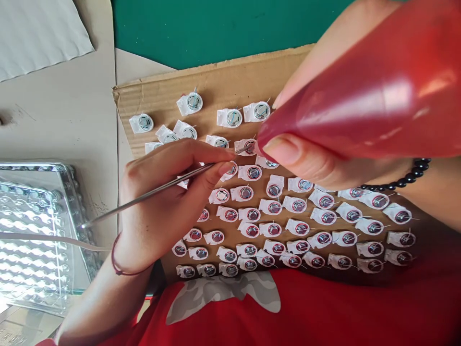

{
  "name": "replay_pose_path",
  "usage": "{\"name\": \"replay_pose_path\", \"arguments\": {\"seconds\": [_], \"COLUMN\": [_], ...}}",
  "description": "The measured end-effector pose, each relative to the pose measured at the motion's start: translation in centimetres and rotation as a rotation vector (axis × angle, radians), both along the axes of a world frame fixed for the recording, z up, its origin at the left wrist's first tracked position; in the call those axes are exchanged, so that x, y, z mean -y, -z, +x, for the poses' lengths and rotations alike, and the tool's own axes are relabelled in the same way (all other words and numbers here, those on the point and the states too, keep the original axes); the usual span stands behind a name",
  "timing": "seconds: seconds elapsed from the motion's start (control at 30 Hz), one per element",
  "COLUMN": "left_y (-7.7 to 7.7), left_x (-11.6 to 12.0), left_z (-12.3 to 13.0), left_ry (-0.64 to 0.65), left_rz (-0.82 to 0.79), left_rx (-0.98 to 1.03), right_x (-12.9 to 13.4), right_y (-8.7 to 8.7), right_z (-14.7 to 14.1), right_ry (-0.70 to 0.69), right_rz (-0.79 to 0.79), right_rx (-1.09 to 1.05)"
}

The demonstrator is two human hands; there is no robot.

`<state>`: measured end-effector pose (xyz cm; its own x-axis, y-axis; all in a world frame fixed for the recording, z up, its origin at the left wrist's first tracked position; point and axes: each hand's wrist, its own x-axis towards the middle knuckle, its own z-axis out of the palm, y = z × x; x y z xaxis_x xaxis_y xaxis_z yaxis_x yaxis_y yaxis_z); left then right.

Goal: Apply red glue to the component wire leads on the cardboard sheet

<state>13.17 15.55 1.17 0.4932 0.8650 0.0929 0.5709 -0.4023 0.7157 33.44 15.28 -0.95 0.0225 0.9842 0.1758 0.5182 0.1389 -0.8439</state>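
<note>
Holding, left hand [158,206]: thin metal rod [111,211], pinched between thumb and forefinger; back end toward lower left, tip at centre of frame.
Holding, right hand [313,166]: red bottle [360,101], translucent, thumb and fingers closed round it, upper right; narrow end points down-left to centre.
Piece at tips: white piece [239,146] with round disc, centre of frame, lying on cardboard [162,96]; rod tip over disc, bottle's narrow end just beside. Contact: can't tell.
Other white pieces [370,226]: same kind, uneven rows from centre to lower right, a few scattered upper centre; thin wire-like lines on many.
Wrists: red cord [122,273] on left, black beads [403,181] on right.
Green mat [216,29]: top centre, beyond cardboard.
Clear plastic tray [70,192]: lower left, white cable [46,239] across it.
White sheet [36,38]: upper left corner.
Red shirt [324,307]: bottom of frame, grey patterned shape on front.
</note>
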Motion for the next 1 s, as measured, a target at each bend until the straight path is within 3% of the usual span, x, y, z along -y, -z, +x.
{"name": "replay_pose_path", "arguments": {"seconds": [0.1, 0.2, 0.27, 0.37, 0.57, 1.0], "left_y": [0.0, -0.3, -0.4, -0.4, -0.2, 0.0], "left_x": [0.0, 0.1, 0.2, 0.4, 0.4, 0.5], "left_z": [0.1, 0.1, 0.0, -0.1, -0.2, -0.3], "left_ry": [0.003, -0.006, -0.012, -0.021, 0.001, 0.005], "left_rz": [-0.008, -0.038, -0.053, -0.05, -0.101, -0.147], "left_rx": [-0.005, -0.068, -0.11, -0.112, -0.062, -0.02], "right_x": [-0.1, -0.3, -0.3, -0.1, 0.3, 0.2], "right_y": [-0.4, -0.8, -1.0, -1.2, -1.1, -0.8], "right_z": [-0.2, -0.2, -0.1, -0.2, -0.6, -0.7], "right_ry": [-0.044, 0.024, -0.007, -0.128, -0.156, -0.146], "right_rz": [0.062, -0.033, -0.045, 0.087, 0.242, 0.231], "right_rx": [0.094, 0.004, -0.041, 0.002, -0.044, -0.084]}}
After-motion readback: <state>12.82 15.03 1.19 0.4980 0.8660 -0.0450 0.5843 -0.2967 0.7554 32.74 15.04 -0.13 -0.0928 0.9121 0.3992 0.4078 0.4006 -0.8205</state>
